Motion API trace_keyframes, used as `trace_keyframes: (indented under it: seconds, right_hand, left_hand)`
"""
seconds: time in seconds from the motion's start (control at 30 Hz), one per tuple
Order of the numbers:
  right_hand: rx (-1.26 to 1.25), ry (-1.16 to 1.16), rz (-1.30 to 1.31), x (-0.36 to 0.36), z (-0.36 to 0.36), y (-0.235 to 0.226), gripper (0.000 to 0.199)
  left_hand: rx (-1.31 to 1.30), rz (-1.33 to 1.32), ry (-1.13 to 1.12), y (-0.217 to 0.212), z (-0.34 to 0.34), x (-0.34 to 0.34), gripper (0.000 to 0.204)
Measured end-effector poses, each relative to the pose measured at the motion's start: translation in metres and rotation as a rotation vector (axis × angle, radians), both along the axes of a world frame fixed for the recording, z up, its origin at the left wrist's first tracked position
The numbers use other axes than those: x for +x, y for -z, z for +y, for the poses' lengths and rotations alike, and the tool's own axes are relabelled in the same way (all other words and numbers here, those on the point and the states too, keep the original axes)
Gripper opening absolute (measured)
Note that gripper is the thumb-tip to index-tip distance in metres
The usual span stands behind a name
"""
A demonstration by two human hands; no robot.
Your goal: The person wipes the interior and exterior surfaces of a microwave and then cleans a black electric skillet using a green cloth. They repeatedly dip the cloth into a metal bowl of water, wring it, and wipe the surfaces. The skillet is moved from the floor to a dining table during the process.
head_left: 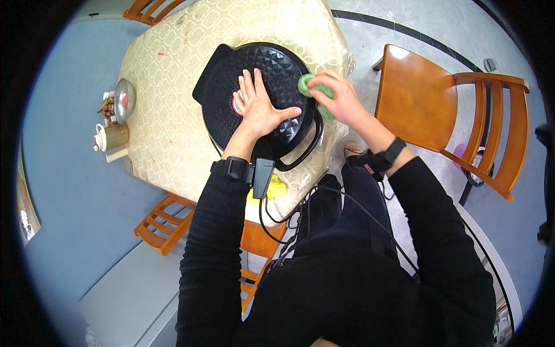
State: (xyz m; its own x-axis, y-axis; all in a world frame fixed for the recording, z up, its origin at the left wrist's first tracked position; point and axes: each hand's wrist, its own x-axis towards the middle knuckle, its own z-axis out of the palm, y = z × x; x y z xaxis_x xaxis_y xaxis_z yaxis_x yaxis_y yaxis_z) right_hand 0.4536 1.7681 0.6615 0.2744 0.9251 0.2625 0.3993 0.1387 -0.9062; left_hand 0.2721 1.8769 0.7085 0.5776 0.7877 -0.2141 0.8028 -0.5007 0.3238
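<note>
A round black electric griddle point(272, 63) with a faceted closed lid sits on a table under a cream patterned cloth point(167, 87). My left hand point(260, 107) lies flat on the lid with the fingers spread, holding nothing. My right hand point(338, 98) is at the lid's right edge, closed on a green cloth point(306, 85) that presses against the rim. A black handle loops out from the griddle's near right side. Both wrists wear black bands.
At the table's left edge stand a metal lid point(124, 98), a small teapot-like jug point(110, 137) and a few small items. A wooden chair point(457, 121) is on the right, another chair point(165, 222) below the table's near corner. Black cables hang by my body.
</note>
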Motion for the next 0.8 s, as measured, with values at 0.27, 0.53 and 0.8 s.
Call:
trace_keyframes:
  seconds: [0.27,0.53,0.8]
  right_hand:
    - [0.096,-0.042,-0.257,0.002,-0.006,0.007,0.016]
    - [0.065,0.009,-0.340,0.012,0.022,-0.014,0.015]
    - [0.048,-0.141,-0.656,-0.029,0.056,-0.027,0.026]
  left_hand:
    - [0.023,0.042,0.011,0.003,0.001,-0.003,0.134]
    - [0.059,-0.008,-0.015,0.002,-0.002,-0.002,0.132]
    - [-0.067,-0.277,-0.010,0.000,0.003,-0.021,0.128]
